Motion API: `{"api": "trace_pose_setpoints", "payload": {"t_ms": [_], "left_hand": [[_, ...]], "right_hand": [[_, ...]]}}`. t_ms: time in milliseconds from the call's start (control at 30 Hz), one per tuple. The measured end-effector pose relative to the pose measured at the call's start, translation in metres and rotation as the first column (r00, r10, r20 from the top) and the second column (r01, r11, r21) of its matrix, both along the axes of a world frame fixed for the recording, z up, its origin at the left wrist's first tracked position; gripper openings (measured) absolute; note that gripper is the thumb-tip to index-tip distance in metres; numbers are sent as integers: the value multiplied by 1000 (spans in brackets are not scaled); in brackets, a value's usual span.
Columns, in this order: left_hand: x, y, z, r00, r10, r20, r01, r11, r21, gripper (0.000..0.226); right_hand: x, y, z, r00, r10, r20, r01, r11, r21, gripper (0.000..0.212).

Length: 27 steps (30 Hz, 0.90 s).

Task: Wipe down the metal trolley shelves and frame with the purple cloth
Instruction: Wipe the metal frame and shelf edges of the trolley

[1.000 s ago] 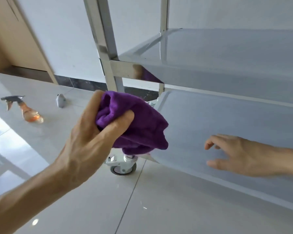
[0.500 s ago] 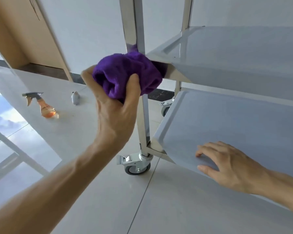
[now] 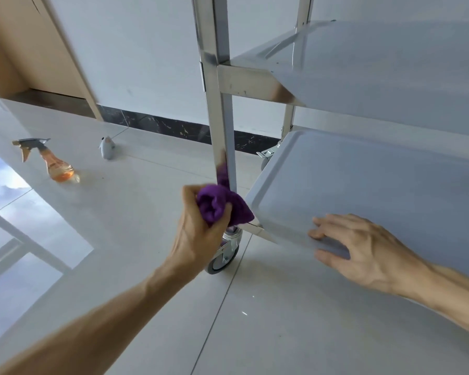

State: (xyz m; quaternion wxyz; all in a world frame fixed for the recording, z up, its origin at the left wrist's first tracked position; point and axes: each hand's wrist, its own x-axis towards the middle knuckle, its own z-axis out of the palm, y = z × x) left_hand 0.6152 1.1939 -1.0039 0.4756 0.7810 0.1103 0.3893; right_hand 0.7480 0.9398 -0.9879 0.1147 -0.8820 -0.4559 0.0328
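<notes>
Glossy floor tiles (image 3: 282, 334) carry a metal trolley (image 3: 363, 63). Left hand (image 3: 198, 236) grips the bunched purple cloth (image 3: 220, 204) against the corner post (image 3: 224, 125), above the castor (image 3: 224, 259). Right hand (image 3: 363, 250), fingers straight, presses the bottom shelf (image 3: 377, 180) edge.

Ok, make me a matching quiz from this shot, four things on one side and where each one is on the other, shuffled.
Things:
1. purple cloth
2. spray bottle
3. right hand
4. caster wheel

Places:
A. lying on the floor, far left
B. resting on the front edge of the bottom shelf
C. under the near corner post
D. bunched in the left hand, against the post

Pairs: 1-D, 2-A, 3-B, 4-C
</notes>
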Motion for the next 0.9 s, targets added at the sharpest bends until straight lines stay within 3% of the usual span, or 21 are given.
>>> {"api": "trace_pose_setpoints", "payload": {"t_ms": [167, 267, 333, 433, 567, 667, 800, 900], "left_hand": [[30, 0, 70, 942, 104, 318, -117, 993, 21, 36], [40, -5, 77, 894, 110, 434, -157, 985, 73, 40], [41, -7, 56, 922, 12, 386, -66, 990, 126, 45], [32, -12, 15, 983, -47, 175, 14, 982, 187, 55], [14, -17, -18, 995, -79, -60, 79, 997, -2, 50], [12, -14, -14, 980, 26, -196, -29, 999, -14, 44], [-3, -32, 5, 979, 17, -202, -41, 993, -114, 35], [-15, -54, 15, 968, -81, -237, 27, 974, -225, 28]], "right_hand": [[5, -2, -3, 999, -7, -32, 8, 1000, 28, 40], [6, -3, -6, 999, -7, -42, 9, 999, 47, 39], [8, -3, -8, 999, -2, -46, 4, 999, 49, 39], [8, -3, -9, 1000, -2, -31, 3, 999, 39, 39], [9, -3, -7, 1000, 10, -27, -8, 997, 81, 35], [13, -5, -9, 999, 27, -45, -25, 998, 53, 42], [18, -8, -3, 993, 50, -104, -52, 998, -21, 52], [13, -12, 5, 990, 69, -123, -65, 997, 39, 55]]}}
